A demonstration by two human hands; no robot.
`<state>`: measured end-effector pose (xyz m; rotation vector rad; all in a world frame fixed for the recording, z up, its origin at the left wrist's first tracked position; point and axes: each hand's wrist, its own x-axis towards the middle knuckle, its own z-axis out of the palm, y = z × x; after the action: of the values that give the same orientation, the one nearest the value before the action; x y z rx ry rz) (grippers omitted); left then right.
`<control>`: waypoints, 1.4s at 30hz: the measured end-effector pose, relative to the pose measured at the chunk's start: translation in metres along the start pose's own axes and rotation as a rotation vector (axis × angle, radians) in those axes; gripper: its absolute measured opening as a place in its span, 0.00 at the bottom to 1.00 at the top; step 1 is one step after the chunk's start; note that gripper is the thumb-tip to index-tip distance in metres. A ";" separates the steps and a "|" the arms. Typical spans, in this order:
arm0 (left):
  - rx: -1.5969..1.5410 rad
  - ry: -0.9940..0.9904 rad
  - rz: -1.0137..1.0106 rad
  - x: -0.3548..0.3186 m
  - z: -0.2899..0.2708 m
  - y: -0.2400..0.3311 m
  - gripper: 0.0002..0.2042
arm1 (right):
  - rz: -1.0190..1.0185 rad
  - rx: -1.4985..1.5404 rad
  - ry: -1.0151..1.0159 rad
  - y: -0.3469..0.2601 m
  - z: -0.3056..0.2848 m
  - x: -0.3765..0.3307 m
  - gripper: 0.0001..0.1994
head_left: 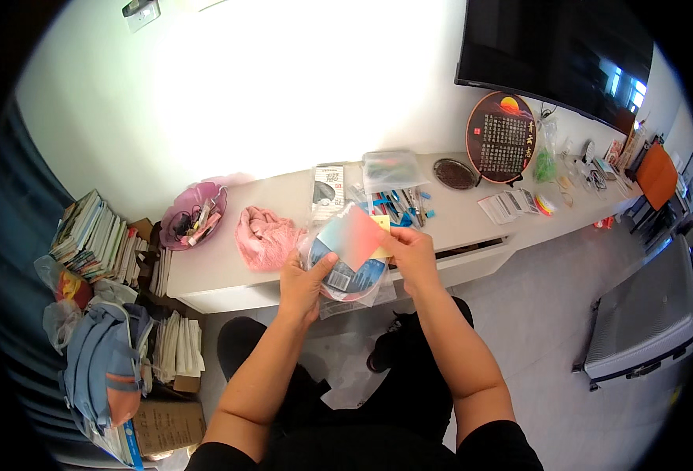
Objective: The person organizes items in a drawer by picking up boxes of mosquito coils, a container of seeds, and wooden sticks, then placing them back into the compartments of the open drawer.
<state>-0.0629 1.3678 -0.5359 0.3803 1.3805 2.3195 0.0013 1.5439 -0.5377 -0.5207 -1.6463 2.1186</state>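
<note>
My left hand grips a bundle of flat things in front of the cabinet, its thumb lying on top. In the bundle are a blue printed packet with a barcode, clear plastic around it, and a square card fading from pale blue to pink. My right hand pinches a yellow slip of paper at the card's right corner; its fingertips are partly hidden. Just left of the bundle a fluffy pink cloth lies on the cabinet top. Behind the bundle are several pens and a clear pouch.
A drawer stands partly out at the cabinet front. On the long cabinet are a purple bowl, a white printed box, a dark oval tray and a round plaque. Books, a blue backpack and a grey suitcase flank me.
</note>
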 end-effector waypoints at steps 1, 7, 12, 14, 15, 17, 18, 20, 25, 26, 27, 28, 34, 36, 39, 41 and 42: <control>-0.018 -0.029 -0.007 -0.001 -0.002 -0.004 0.18 | -0.012 0.064 0.084 -0.002 -0.002 -0.006 0.08; -0.029 -0.078 -0.081 -0.004 -0.003 -0.022 0.17 | 0.038 0.088 0.141 0.016 -0.019 -0.021 0.12; 0.103 0.035 -0.136 0.007 -0.007 -0.035 0.16 | 0.107 -0.004 0.086 0.023 -0.016 -0.025 0.15; 0.154 0.049 -0.115 0.017 -0.006 -0.036 0.16 | 0.127 -0.017 0.088 0.022 -0.023 -0.023 0.14; 0.189 0.054 -0.109 0.023 -0.005 -0.036 0.16 | 0.152 0.004 0.101 0.023 -0.033 -0.020 0.14; 0.200 0.029 -0.080 0.034 0.005 -0.033 0.16 | 0.172 0.053 0.196 0.024 -0.047 -0.015 0.14; 0.202 0.010 -0.070 0.040 0.012 -0.034 0.16 | 0.159 0.069 0.239 0.027 -0.060 -0.011 0.14; 0.195 0.036 -0.095 0.054 0.013 -0.045 0.15 | 0.134 0.096 0.318 0.035 -0.086 -0.001 0.14; 0.188 0.032 -0.098 0.080 0.021 -0.059 0.15 | 0.033 0.453 0.220 -0.017 -0.112 0.017 0.13; 0.231 0.022 -0.105 0.083 0.024 -0.059 0.15 | 0.043 0.491 0.177 -0.023 -0.113 0.023 0.13; 0.275 0.008 -0.113 0.085 0.028 -0.060 0.16 | 0.086 0.444 0.138 -0.024 -0.111 0.030 0.12; 0.290 -0.010 -0.110 0.088 0.031 -0.063 0.16 | 0.126 0.395 0.097 -0.022 -0.105 0.040 0.12; 0.194 -0.039 -0.156 0.094 0.027 -0.073 0.14 | 0.053 0.147 0.234 0.000 -0.110 0.074 0.11; 0.119 -0.014 -0.203 0.090 0.020 -0.074 0.12 | 0.026 0.200 0.298 -0.002 -0.121 0.073 0.11; 0.018 0.026 -0.200 0.089 0.007 -0.080 0.11 | 0.033 0.238 0.276 -0.009 -0.130 0.061 0.11; -0.047 -0.011 -0.188 0.083 0.011 -0.076 0.11 | 0.030 0.252 0.209 -0.006 -0.134 0.053 0.11; -0.081 -0.031 -0.180 0.079 0.016 -0.070 0.11 | 0.059 0.235 0.196 -0.008 -0.132 0.048 0.11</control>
<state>-0.1105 1.4480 -0.5882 0.2550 1.2477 2.2043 0.0302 1.6788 -0.5628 -0.6834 -1.2711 2.1871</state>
